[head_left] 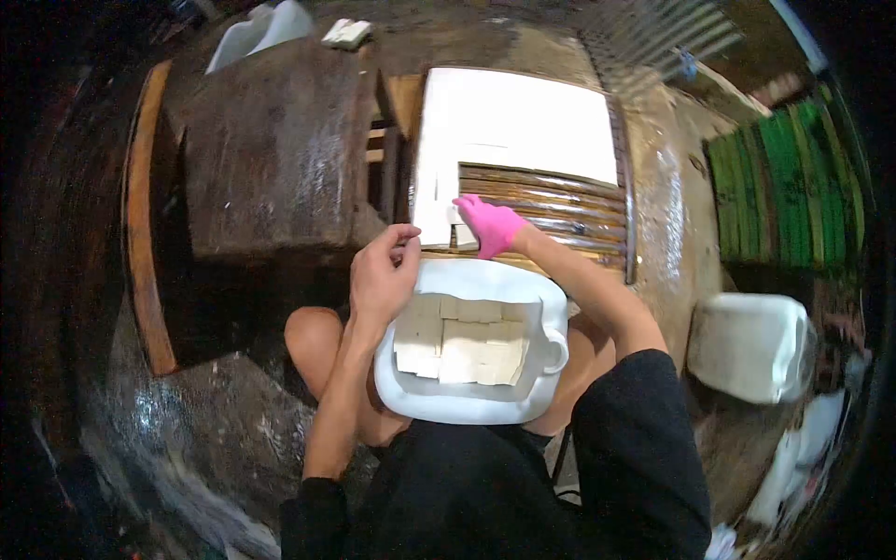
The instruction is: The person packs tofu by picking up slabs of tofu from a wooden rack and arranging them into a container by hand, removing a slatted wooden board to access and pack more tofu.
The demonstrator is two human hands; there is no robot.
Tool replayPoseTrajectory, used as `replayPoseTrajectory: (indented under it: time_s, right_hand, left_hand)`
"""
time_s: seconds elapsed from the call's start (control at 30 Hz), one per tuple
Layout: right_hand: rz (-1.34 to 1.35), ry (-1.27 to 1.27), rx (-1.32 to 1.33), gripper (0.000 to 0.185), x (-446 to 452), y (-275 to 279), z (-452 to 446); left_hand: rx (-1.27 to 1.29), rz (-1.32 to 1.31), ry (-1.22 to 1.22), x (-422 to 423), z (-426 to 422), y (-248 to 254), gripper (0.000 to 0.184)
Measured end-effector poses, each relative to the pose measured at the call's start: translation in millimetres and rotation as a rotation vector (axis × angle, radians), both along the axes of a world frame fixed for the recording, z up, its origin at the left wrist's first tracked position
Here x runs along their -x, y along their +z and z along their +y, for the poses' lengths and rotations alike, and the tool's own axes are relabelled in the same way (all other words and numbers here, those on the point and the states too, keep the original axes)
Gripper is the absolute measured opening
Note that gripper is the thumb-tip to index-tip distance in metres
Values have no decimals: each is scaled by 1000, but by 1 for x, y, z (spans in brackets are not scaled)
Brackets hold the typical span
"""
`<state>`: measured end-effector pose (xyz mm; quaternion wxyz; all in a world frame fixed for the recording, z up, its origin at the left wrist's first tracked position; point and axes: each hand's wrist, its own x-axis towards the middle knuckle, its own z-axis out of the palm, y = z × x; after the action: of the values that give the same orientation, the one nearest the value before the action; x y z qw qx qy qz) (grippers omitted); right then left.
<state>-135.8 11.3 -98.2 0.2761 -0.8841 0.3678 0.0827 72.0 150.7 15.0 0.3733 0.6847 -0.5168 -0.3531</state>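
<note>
Between the bare knees: one white tub (pixel 471 412), rounded at the corners, a loop handle at its right side. Contents: flat, pale pieces (pixel 471 353), rectangular, laid edge to edge and partly overlapping across the bottom.

At the tub's far left corner: left hand (pixel 381 278), bare, half open, fingers loosely curled, raised near the rim; nothing visible in its hold.

Just beyond the tub: right hand (pixel 491 227), in a pink glove, fingers bent and reaching leftward over the near left part of the rack (pixel 560 219). One small pale block (pixel 466 237) lies beside the glove; whether the fingers grip anything cannot be told.

Rack: brown, glossy slats, bare in the near right portion. White layer (pixel 523 117), washed out by glare, covers the far portion and runs down the left side; a few seams show.

Left of the rack: dark wooden table (pixel 271 159), surface wet-looking. Right side: white container (pixel 747 347) on the floor; farther, green slatted panel (pixel 789 182).

Far edge: small pale stack (pixel 346 35) by the table's far right corner; white vessel (pixel 261 33), partly hidden; corrugated sheet (pixel 653 42), blurred.
</note>
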Motion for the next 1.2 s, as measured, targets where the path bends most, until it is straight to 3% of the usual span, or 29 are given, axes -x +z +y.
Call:
replayPoseTrajectory:
  time_s: [0.07, 0.17, 0.27, 0.37, 0.4, 0.47, 0.5, 0.53, 0.87, 1.07, 1.17, 1.2]
  right_hand:
    - [-99, 10, 113, 101, -5, -23, 1]
    - [-151, -7, 6, 89, -12, -27, 1]
    - [21, -31, 71, 82, -14, -10, 4]
    - [-189, -43, 78, 74, -11, -36, 0]
    - [-282, -8, 211, 72, -7, -62, 0]
    - [-123, -48, 11, 72, -12, -34, 2]
    - [-268, 37, 49, 67, -2, -68, -10]
    - [-280, 69, 132, 61, -1, -75, -11]
    - [-116, -112, 61, 61, 25, -45, 5]
    - [-304, -494, -309, 60, 25, -38, -35]
    - [-465, -727, -550, 60, 46, 22, -30]
    - [-481, -757, -594, 60, 53, 54, -17]
  left_hand:
    - [-48, 6, 16, 0, -1, 3, 23]
    - [2, -61, 6, -1, -3, 2, 24]
    - [-55, -73, -12, 3, -4, 9, 26]
    - [-43, -80, -8, 0, -2, 0, 28]
    - [-28, -104, -5, 0, -2, -2, 30]
    - [-24, -149, -22, -3, 1, -11, 36]
    - [-37, -62, 0, -1, 1, -12, 38]
    - [-11, -185, 23, 1, 3, -11, 37]
    - [75, -158, 17, 7, 2, -14, 28]
    - [164, -132, 86, 11, -2, -29, 24]
    - [133, -115, 57, 3, 1, -19, 23]
    - [-54, -122, -2, 0, -4, -15, 24]
